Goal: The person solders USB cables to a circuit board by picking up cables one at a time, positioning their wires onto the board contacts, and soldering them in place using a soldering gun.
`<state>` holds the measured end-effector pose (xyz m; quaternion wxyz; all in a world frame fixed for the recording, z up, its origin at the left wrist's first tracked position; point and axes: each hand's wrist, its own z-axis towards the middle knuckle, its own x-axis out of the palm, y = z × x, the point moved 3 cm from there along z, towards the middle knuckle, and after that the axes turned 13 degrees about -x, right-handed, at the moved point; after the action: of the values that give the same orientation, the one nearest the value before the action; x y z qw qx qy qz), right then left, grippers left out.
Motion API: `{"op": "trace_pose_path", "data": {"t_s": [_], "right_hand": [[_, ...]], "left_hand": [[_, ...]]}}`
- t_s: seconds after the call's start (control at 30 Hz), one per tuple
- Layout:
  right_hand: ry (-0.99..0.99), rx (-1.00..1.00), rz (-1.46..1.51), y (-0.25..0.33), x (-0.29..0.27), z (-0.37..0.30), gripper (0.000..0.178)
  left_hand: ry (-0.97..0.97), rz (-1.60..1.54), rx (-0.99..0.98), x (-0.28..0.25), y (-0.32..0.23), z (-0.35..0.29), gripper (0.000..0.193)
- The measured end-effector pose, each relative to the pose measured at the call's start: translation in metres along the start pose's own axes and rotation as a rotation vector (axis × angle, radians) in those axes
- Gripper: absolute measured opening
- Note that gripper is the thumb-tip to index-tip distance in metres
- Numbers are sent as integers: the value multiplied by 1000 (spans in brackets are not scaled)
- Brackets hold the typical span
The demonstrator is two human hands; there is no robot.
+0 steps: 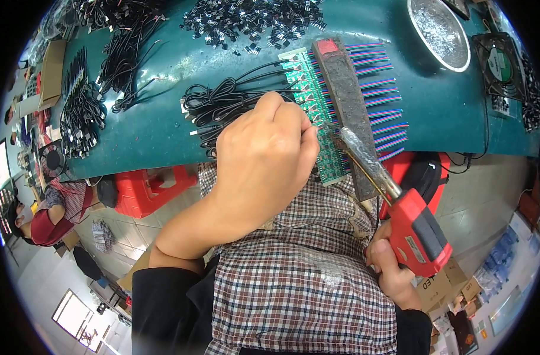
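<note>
My left hand (268, 155) is closed in a pinch over the left edge of a green circuit board panel (331, 165); its fingertips and what they hold are hidden. Coiled black cables (216, 102) lie left of the panel, several with their ends at its pads. My right hand (389, 263) grips a red and black soldering gun (421, 234), its tip pointing up and left to the panel near my left fingers. A dark grey bar (348, 89) lies across the panel's right side. Multicoloured ribbon wires (385, 100) stick out to the right from under it.
Small black and silver connectors (255, 21) are heaped at the back of the green table (154, 133). More black cables (80, 103) lie at left. A metal bowl (440, 35) and a small fan (499, 65) stand at right. A person (48, 216) sits far left, near a red stool (154, 189).
</note>
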<state>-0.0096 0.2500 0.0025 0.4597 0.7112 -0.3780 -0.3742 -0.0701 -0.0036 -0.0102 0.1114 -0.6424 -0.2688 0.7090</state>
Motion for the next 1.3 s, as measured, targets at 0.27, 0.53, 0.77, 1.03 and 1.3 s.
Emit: {"op": "trace_pose_path", "data": {"t_s": [0.27, 0.53, 0.77, 1.03, 1.3], "right_hand": [[0, -15, 93, 4, 0, 2, 19], [-6, -24, 89, 3, -2, -1, 18], [-34, 27, 34, 2, -4, -6, 23], [-7, 23, 50, 1, -1, -3, 25], [-17, -24, 47, 0, -6, -9, 22]], "left_hand": [[1, 14, -1, 0, 0, 0, 16], [18, 2, -6, -1, 0, 1, 15], [62, -50, -15, -1, 1, 2, 16], [55, -25, -16, -1, -1, 3, 17], [46, -13, -23, 2, -1, 3, 18]]}}
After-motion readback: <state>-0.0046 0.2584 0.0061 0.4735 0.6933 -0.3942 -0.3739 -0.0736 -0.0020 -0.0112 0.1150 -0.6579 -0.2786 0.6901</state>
